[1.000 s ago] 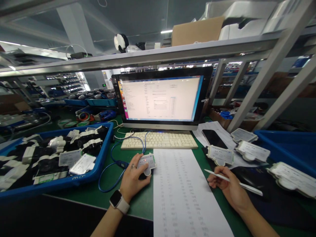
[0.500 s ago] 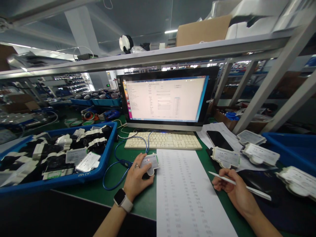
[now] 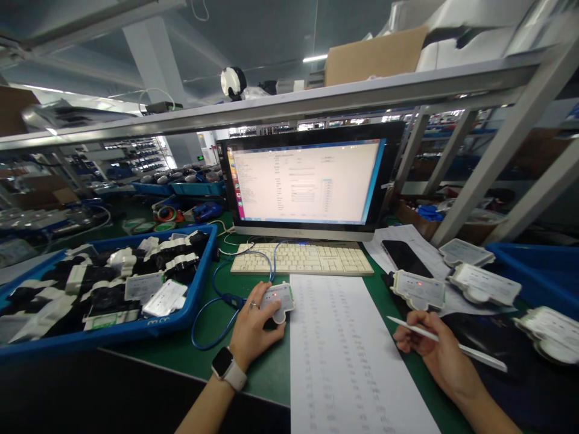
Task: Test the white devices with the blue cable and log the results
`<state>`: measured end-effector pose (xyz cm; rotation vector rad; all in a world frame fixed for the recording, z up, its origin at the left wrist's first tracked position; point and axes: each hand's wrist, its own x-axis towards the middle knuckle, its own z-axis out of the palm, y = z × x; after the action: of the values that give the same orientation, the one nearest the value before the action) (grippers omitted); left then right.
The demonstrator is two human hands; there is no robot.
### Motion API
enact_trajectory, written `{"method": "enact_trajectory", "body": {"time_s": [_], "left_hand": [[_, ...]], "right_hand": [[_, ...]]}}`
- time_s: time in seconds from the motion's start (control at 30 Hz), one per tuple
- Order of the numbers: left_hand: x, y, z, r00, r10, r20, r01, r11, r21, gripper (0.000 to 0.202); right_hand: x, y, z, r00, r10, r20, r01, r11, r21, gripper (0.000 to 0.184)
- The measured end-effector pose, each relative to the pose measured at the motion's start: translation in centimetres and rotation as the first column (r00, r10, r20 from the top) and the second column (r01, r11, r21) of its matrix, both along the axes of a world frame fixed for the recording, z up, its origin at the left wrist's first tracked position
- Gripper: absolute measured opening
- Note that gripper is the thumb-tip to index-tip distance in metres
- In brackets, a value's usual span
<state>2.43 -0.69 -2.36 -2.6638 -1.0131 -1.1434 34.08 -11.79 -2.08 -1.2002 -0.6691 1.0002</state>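
My left hand (image 3: 257,322) grips a small white electronic module (image 3: 281,298) with a lit red light, its fingers round the left side and lower edge. A blue cable (image 3: 212,304) loops beside that hand. In my right hand (image 3: 436,349) a slim white pen (image 3: 474,355) is held, tip pointing left, above the right edge of a printed sheet (image 3: 348,355). Beyond the pen lies another white module (image 3: 418,290), which also shows a red light.
A computer monitor (image 3: 307,184) stands behind a white keyboard (image 3: 303,259). On the left is a blue bin (image 3: 201,289) full of modules. A phone (image 3: 404,258) lies on papers at right, near more modules (image 3: 485,283) and another blue bin (image 3: 534,271). A shelf (image 3: 280,108) spans overhead.
The whole view has shifted slightly, with things appearing a little further right. A red light now shows on the module beyond the pen. Both hands keep their grips.
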Motion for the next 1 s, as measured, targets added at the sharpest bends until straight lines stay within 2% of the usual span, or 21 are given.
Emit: {"method": "enact_trajectory", "body": {"time_s": [0.77, 1.0], "left_hand": [[-0.06, 0.06, -0.24, 1.0, -0.003, 0.001, 0.003, 1.0, -0.012, 0.029], [-0.06, 0.16, -0.19, 1.0, -0.01, 0.014, 0.01, 1.0, -0.006, 0.029]], "right_hand": [[0.52, -0.06, -0.94, 0.999, -0.004, -0.036, 0.004, 1.0, -0.006, 0.045], [0.15, -0.03, -0.36, 0.999, -0.02, -0.042, 0.019, 1.0, -0.016, 0.047]]}}
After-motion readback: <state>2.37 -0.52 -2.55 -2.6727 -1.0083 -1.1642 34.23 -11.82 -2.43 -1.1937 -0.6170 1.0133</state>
